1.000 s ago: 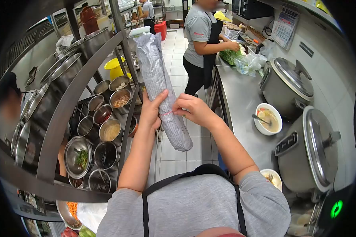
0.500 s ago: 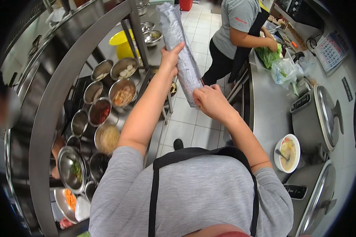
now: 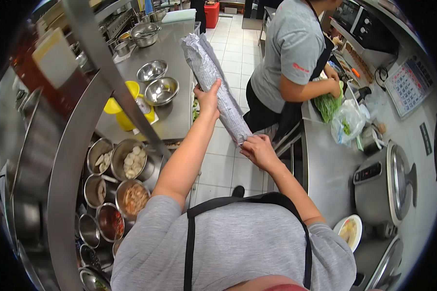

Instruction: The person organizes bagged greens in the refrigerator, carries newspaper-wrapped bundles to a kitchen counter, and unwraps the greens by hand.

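A long silver package (image 3: 227, 104), crinkled like foil and with faint print on it, slants in front of me over the tiled floor. My left hand (image 3: 209, 102) is closed around its middle, thumb lying on top. At the near lower end, my right hand (image 3: 260, 151) pinches the package's edge with its fingers bent. What the package contains is hidden by the wrapping.
To the right, a co-worker (image 3: 289, 58) handles leafy greens (image 3: 329, 104) at a steel counter (image 3: 320, 169). A rice cooker (image 3: 374, 186) and a bowl of soup (image 3: 349, 232) stand nearer. Left are a metal post (image 3: 94, 46), steel bowls (image 3: 161, 90) and pots of ingredients (image 3: 132, 162).
My view has shifted, showing more of the aisle ahead. Both hands still hold the package, which sits slightly lower in view. The co-worker appears closer and turned further toward the counter.
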Available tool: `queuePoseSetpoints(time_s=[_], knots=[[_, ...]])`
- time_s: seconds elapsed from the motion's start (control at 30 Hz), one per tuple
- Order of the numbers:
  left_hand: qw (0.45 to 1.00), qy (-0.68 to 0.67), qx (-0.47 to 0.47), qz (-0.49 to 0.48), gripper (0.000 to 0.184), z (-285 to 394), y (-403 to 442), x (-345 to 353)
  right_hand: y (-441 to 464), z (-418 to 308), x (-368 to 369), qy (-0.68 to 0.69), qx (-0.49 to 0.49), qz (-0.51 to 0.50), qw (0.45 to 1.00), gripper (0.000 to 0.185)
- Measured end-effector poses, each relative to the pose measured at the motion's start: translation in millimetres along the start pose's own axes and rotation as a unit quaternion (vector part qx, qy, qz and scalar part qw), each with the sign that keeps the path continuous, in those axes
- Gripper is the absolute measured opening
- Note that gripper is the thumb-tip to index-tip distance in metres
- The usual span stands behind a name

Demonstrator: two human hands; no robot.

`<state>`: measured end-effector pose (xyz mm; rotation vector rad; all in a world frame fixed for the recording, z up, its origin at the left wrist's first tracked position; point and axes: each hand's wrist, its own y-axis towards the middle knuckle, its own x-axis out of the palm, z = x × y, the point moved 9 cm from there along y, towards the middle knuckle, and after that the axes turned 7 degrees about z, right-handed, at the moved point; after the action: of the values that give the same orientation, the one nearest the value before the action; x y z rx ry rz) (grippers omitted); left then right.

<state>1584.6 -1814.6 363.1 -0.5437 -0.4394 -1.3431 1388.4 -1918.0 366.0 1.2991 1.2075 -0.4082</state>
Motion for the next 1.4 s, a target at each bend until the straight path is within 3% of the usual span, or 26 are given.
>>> queuePoseSetpoints(time_s=[0.2,0.3,0.5,0.57,0.6,0.63,0.7,0.77,0.83,0.87,0.97,1.0,1.03,1.1,1.13,1.17,1.23,1.3,1.37,1.4], knots=[[0.995,-0.054,-0.050,0.065,0.087,-25,100,17,60,87,35,0.033,0.022,-0.071,0.997,0.015],[0.991,-0.077,-0.101,0.043,0.088,-41,164,28,78,160,64,0.098,0.133,-0.078,0.983,0.019],[0.994,-0.090,-0.018,0.060,0.088,-13,236,37,119,241,143,0.060,0.118,-0.195,0.972,0.016],[0.996,-0.076,-0.015,0.042,0.086,0,254,42,129,266,182,0.309,0.232,-0.181,0.904,0.018],[0.996,-0.080,0.004,0.039,0.084,11,256,48,132,281,224,0.475,0.283,-0.183,0.813,0.030],[0.996,-0.077,0.010,0.040,0.084,20,258,53,147,285,225,0.480,0.277,-0.182,0.812,0.030],[0.998,-0.046,0.047,0.024,0.083,37,268,66,170,301,235,0.533,0.374,-0.196,0.733,0.039],[0.998,-0.034,0.055,0.005,0.083,41,286,76,214,323,226,0.555,0.379,-0.051,0.739,0.047],[0.997,-0.013,0.074,0.006,0.084,42,308,80,252,333,226,0.597,0.377,-0.103,0.701,0.044],[0.996,-0.008,0.085,-0.013,0.085,44,319,83,272,346,233,0.605,0.349,-0.102,0.709,0.034],[0.995,-0.004,0.097,0.003,0.085,45,355,83,319,367,237,0.562,0.374,-0.115,0.728,0.032],[0.995,-0.002,0.100,0.007,0.084,43,370,81,335,374,237,0.552,0.364,-0.132,0.739,0.056],[0.994,-0.013,0.106,0.003,0.084,42,382,86,353,375,228,0.545,0.357,-0.129,0.748,0.056],[0.996,-0.016,0.086,0.005,0.085,34,403,88,371,378,218,0.536,0.420,-0.115,0.723,0.077],[0.997,-0.001,0.074,0.008,0.086,31,412,87,383,376,217,0.545,0.402,-0.144,0.722,0.094],[0.998,0.001,0.061,0.013,0.086,26,418,87,389,387,226,0.542,0.413,-0.148,0.716,0.094],[0.998,0.019,0.052,0.002,0.085,28,423,99,418,403,226,0.492,0.344,-0.112,0.792,0.093],[0.997,0.022,0.065,-0.018,0.078,23,442,102,441,419,225,0.512,0.361,-0.109,0.772,0.092],[0.985,0.060,0.033,-0.158,0.070,11,446,125,471,429,222,0.633,0.350,-0.028,0.689,0.091],[0.979,0.080,-0.006,-0.186,0.070,3,448,133,486,426,223,0.658,0.323,-0.034,0.680,0.091]])
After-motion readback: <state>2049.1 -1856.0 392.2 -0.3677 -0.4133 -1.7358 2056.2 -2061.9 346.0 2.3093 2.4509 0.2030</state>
